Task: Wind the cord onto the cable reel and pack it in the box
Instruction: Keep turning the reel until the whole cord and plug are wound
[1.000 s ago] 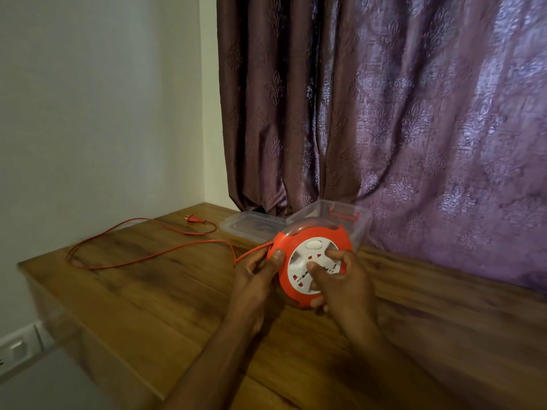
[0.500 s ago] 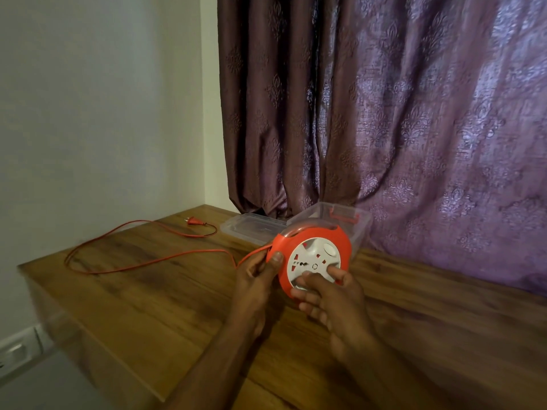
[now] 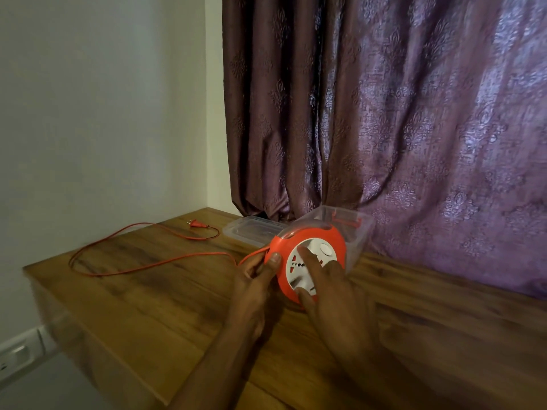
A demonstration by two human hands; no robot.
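Note:
An orange cable reel [image 3: 337,241] with a white socket face stands tilted on the wooden table [image 3: 148,297]. My left hand [image 3: 256,288] grips its left rim, thumb on the orange edge where the cord leaves. My right hand [image 3: 331,288] lies over the white face, index finger stretched up across it and thumb at the lower rim. The orange cord [image 3: 142,266] runs left across the table in a loop and ends at its plug [image 3: 196,224] near the back corner. A clear plastic box [image 3: 359,232] stands right behind the reel.
The box's clear lid [image 3: 251,230] lies flat to the left of the box. A purple curtain [image 3: 384,113] hangs behind the table, a white wall to the left. A wall socket [image 3: 17,355] sits low at the left, beyond the table's front-left edge.
My right hand has turned on the white face, its index finger swinging from the bottom up across it. The reel face has rotated. The cord's loop has pulled in slightly.

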